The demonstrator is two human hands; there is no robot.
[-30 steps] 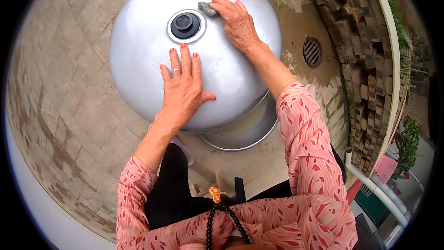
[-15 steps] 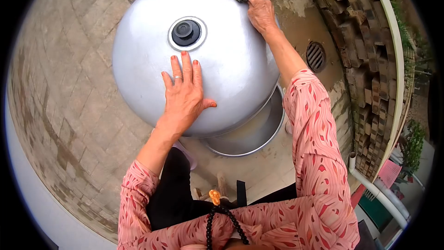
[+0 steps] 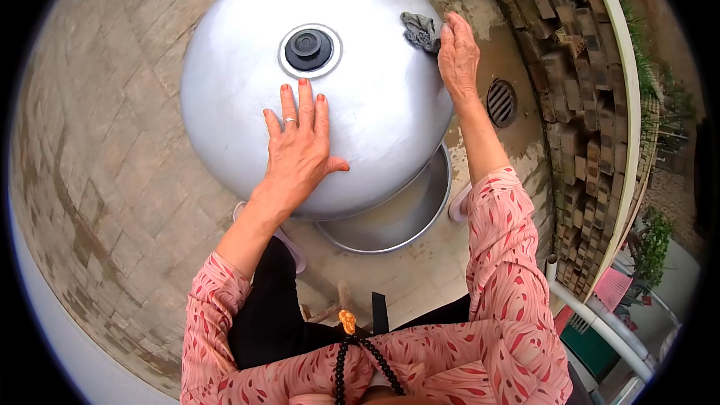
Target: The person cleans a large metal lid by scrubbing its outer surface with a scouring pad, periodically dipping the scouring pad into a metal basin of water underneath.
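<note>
A large silver domed lid (image 3: 375, 105) with a black knob (image 3: 308, 49) lies over a metal basin (image 3: 405, 225), whose near edge shows below it. My left hand (image 3: 298, 146) rests on the lid just below the knob, fingers spread and holding nothing. At the lid's right side, my right hand (image 3: 458, 56) holds a crumpled grey cloth (image 3: 421, 31) against the surface. Its fingers are pressed together, and the cloth sticks out to their left.
Right of the lid, a round drain grate (image 3: 501, 102) is set in the paved ground (image 3: 124, 135). Stacked bricks (image 3: 589, 120) line the right side. White pipes (image 3: 600, 326) and a green plant (image 3: 652, 247) are at the lower right.
My right hand has moved right across the lid with the grey cloth, first up to the far right edge, then down along the right side. My left hand has kept its place below the knob.
</note>
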